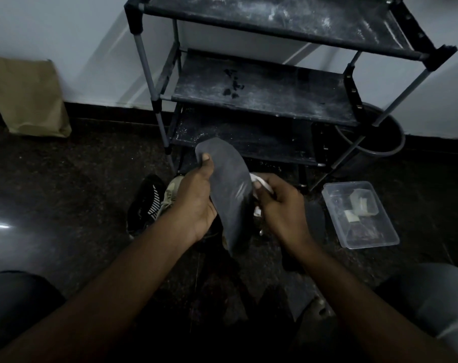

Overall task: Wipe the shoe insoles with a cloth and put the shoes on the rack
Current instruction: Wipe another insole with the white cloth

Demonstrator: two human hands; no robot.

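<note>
From the head camera, looking down between two bent knees, the left hand (196,203) grips a dark grey insole (228,189) and holds it upright and slightly tilted in front of the body. The thumb presses on the facing surface near the rounded upper end, and the fingers wrap round behind. The insole's lower end hangs down between the two wrists, above the floor. The right hand (280,205) sits just beside the insole's right edge, its fingers curled round a white cloth (260,180). The cloth is bunched in the hand and touches, or nearly touches, that edge; which one it is cannot be told. Behind the hands stands a black shoe rack (262,93) with grey poles and three fabric shelves in view, all streaked with pale dust. The middle shelf carries a few small dark specks. On the dark speckled floor (91,179), left of the left hand, lies a black shoe (144,203) with white stripes on its side. Just beside it is an olive-coloured shoe (170,195), partly hidden by the wrist. To the right, near the rack's foot, a clear plastic container (358,213) holds a few pale scraps. A black bucket (374,142) stands behind the rack's right legs, against the pale wall. Well apart at the far left, a brown paper bag (29,98) leans on that wall.
</note>
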